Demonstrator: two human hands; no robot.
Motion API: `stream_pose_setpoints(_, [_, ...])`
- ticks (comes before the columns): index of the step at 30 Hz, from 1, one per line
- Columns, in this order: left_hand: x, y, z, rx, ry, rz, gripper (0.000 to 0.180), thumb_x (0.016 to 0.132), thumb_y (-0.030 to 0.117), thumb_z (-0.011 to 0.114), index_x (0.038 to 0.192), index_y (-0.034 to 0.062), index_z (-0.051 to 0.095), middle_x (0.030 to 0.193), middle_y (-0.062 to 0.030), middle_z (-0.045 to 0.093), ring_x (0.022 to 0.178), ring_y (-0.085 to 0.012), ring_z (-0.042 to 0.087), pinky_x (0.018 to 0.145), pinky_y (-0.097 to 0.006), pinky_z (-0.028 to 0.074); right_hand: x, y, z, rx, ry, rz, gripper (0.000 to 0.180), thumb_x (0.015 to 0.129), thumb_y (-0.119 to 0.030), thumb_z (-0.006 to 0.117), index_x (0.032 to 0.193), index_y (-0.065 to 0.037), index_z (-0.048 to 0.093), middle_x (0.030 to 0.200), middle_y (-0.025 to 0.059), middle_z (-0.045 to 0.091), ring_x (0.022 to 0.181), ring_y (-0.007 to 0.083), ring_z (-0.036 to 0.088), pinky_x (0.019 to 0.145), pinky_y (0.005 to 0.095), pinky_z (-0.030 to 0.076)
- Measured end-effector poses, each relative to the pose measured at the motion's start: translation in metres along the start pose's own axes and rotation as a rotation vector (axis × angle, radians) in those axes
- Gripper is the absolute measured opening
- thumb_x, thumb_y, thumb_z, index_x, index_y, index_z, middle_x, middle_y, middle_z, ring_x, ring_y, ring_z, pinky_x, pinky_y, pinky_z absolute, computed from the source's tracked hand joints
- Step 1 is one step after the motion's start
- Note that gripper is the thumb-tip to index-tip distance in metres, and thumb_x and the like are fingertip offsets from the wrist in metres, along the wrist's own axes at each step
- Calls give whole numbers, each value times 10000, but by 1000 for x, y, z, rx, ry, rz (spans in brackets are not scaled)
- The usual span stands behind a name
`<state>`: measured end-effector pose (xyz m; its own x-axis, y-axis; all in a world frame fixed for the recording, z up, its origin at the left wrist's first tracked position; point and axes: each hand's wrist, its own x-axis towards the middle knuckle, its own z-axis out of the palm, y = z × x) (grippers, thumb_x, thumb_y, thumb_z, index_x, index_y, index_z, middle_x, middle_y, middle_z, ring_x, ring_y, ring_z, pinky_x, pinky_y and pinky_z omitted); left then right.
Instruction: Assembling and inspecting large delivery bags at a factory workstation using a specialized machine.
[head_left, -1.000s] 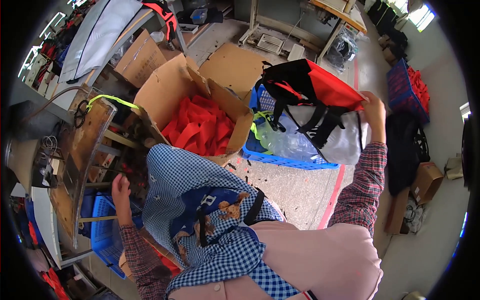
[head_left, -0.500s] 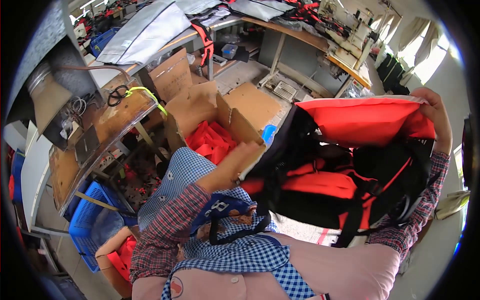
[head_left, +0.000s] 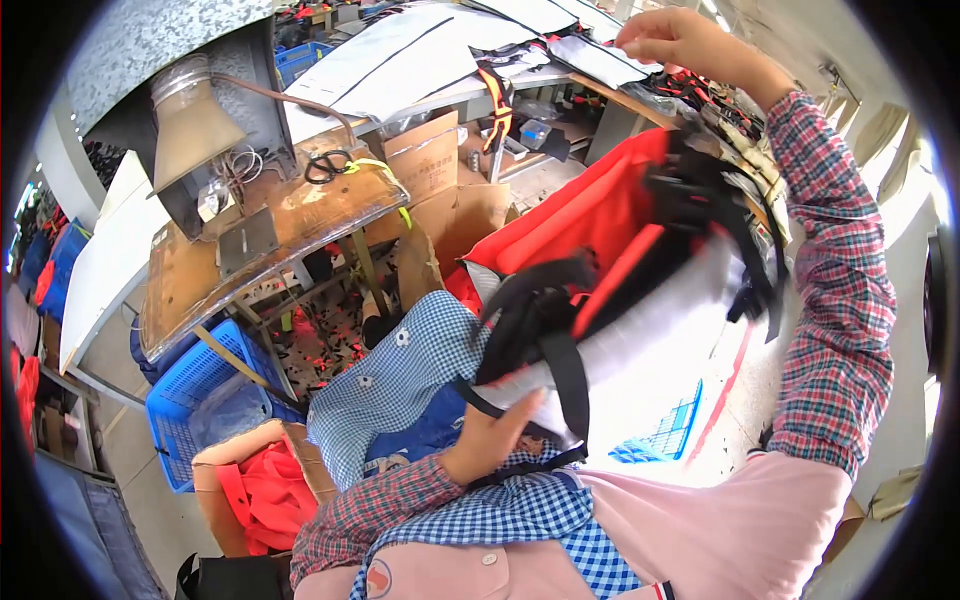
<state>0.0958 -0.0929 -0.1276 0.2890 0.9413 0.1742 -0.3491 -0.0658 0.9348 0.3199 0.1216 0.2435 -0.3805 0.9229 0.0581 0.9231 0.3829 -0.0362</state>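
A red, black and white sewn piece [head_left: 570, 235] with black straps and buckles stands tilted in front of me, smeared by motion. My left hand [head_left: 495, 440] is closed at its lower near edge, beside a hanging black strap [head_left: 568, 385]; the fingertips are partly hidden. My right hand [head_left: 690, 45] is raised high at the upper right, away from the piece. Its fingers are loosely bent and apart, with nothing visible in them. A blue-and-white checked apron [head_left: 480, 530] covers my lap beneath the piece.
At left a worn wooden bench [head_left: 290, 220] carries black-handled scissors [head_left: 327, 168]. Below are a blue basket [head_left: 205, 400] and a carton [head_left: 225, 510] of red fabric. White panels [head_left: 410, 60] cover the far table. Another blue basket [head_left: 665, 430] shows beyond my lap.
My right hand has let go of the piece's right edge and risen up and left. The piece has turned and tilted, and my left hand has shifted lower along it. The view has swung right.
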Motion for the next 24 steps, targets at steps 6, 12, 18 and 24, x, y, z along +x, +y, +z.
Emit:
stream_pose_setpoints(6, [-1, -11, -39, -323, 437, -217, 409, 956, 248, 583, 1270, 7, 479, 1119, -104, 610, 912, -204, 664, 637, -317, 598, 11, 50, 102, 137, 372, -284, 383, 977, -302, 569, 1240, -25, 584, 1148, 76, 657, 1070, 149, 594, 938, 304, 473])
stream_pose_setpoints(12, [-12, 11, -59, -446, 427, -286, 449, 961, 274, 572, 1306, 21, 434, 1115, -107, 607, 882, -210, 669, 595, -288, 597, -10, 73, 257, 654, 7, -30, 435, 952, -294, 609, 1285, -23, 542, 1197, 109, 624, 1143, 198, 573, 973, 318, 459])
stream_pose_setpoints(18, [-42, 4, -57, -393, 414, -367, 490, 960, 287, 578, 1347, 42, 404, 1198, -115, 563, 969, -213, 638, 613, -306, 603, 15, -13, 322, 149, -30, -62, 559, 922, -508, 551, 1269, -70, 576, 1180, 185, 631, 1110, 318, 595, 940, 390, 469])
stream_pose_setpoints(24, [-59, -5, -63, -371, 392, -428, 539, 949, 284, 599, 1370, 34, 375, 1254, -121, 529, 1034, -218, 607, 665, -318, 605, 59, -57, 390, 394, -136, 11, 509, 914, -489, 561, 1168, -55, 639, 1132, 205, 642, 1067, 359, 601, 917, 426, 468])
